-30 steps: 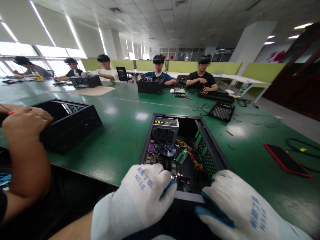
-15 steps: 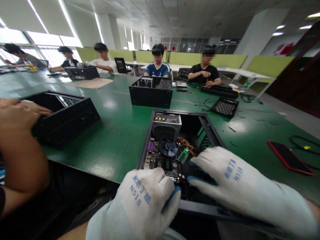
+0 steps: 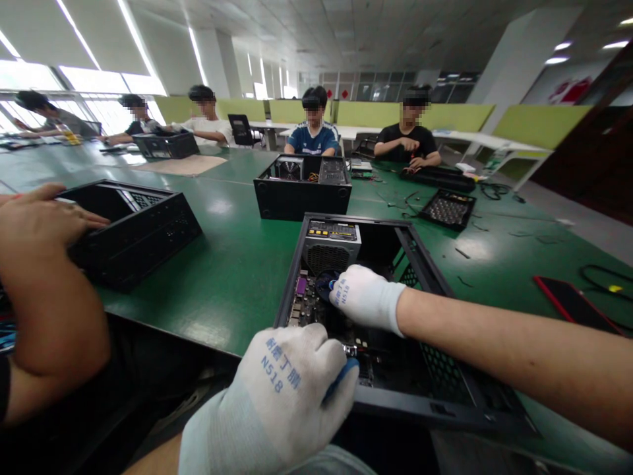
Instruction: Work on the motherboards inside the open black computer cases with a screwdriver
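An open black computer case (image 3: 395, 400) lies in front of me, with a power supply (image 3: 332, 252) at its far end. The motherboard (image 3: 302, 305) inside carries a purple connector (image 3: 301, 285) and a round cooling fan (image 3: 324, 282). My right hand (image 3: 360, 297), in a white glove, reaches in over the fan's right side; its fingers are curled, and the tips and anything in them are hidden. My left hand (image 3: 301, 379), gloved too, is closed at the case's near left corner. A small shiny metal part (image 3: 350, 350) shows beside its knuckles. What it grips is hidden.
On the green table (image 3: 227, 264), a neighbour's bare hand (image 3: 44, 218) rests at another black case (image 3: 138, 244). A co-worker opposite sits behind a third case (image 3: 304, 198). A black fan-grille panel (image 3: 449, 208), loose cables and a red-edged black tablet-like object (image 3: 573, 303) lie to the right.
My right hand has moved from the near right of the case forward and left to the fan, closing its fingers. It covers the green memory stick seen before. My left hand has hardly moved.
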`<state>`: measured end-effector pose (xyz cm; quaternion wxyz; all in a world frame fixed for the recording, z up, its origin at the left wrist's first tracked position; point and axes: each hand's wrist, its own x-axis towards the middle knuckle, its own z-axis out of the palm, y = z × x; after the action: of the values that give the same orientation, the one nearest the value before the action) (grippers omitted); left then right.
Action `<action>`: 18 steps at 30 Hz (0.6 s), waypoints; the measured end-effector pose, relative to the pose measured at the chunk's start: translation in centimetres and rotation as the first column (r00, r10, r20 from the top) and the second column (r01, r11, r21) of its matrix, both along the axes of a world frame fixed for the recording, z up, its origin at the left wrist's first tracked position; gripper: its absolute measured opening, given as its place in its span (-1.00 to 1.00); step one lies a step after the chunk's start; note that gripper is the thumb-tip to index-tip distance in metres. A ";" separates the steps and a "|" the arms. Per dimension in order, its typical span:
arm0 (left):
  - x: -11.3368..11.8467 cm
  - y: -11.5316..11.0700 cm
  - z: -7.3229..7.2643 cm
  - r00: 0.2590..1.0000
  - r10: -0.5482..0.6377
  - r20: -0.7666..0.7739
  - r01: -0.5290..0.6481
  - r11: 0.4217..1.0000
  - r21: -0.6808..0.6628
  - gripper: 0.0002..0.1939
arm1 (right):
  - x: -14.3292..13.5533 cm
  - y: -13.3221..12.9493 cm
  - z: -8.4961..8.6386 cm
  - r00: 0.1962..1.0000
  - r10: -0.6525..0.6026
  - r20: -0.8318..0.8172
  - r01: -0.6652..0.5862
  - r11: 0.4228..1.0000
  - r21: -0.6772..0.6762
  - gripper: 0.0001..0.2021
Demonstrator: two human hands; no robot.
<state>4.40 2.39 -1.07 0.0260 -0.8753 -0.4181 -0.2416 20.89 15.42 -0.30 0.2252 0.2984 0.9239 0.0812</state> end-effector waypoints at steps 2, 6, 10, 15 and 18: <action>0.0 0.0 0.0 1.000 -0.005 0.010 0.005 1.000 0.004 -0.77 | 0.2 -0.2 0.3 0.999 0.016 0.044 -0.016 1.000 -0.018 -0.84; 0.1 0.1 0.1 0.999 -0.013 0.038 0.013 1.000 0.024 -0.77 | 0.4 -0.6 0.9 0.996 0.041 0.083 -0.040 0.999 -0.017 -0.79; 0.2 0.2 0.2 0.999 -0.008 0.039 0.007 0.999 0.036 -0.74 | 0.6 -0.9 1.3 0.998 0.051 0.031 -0.051 0.999 0.008 -0.79; 0.1 0.2 0.1 0.999 -0.017 0.035 0.016 1.000 0.013 -0.75 | 2.5 -0.9 1.4 0.999 -0.008 -0.050 0.011 0.998 0.065 -0.82; 0.1 0.0 0.2 0.999 -0.018 0.046 0.018 1.000 -0.014 -0.77 | 4.4 -0.4 1.4 0.996 -0.074 -0.047 0.078 0.993 0.091 -0.79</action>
<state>4.48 2.38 -0.82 0.0080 -0.8735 -0.4123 -0.2588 25.33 15.00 1.06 0.1938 0.3454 0.9117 0.1090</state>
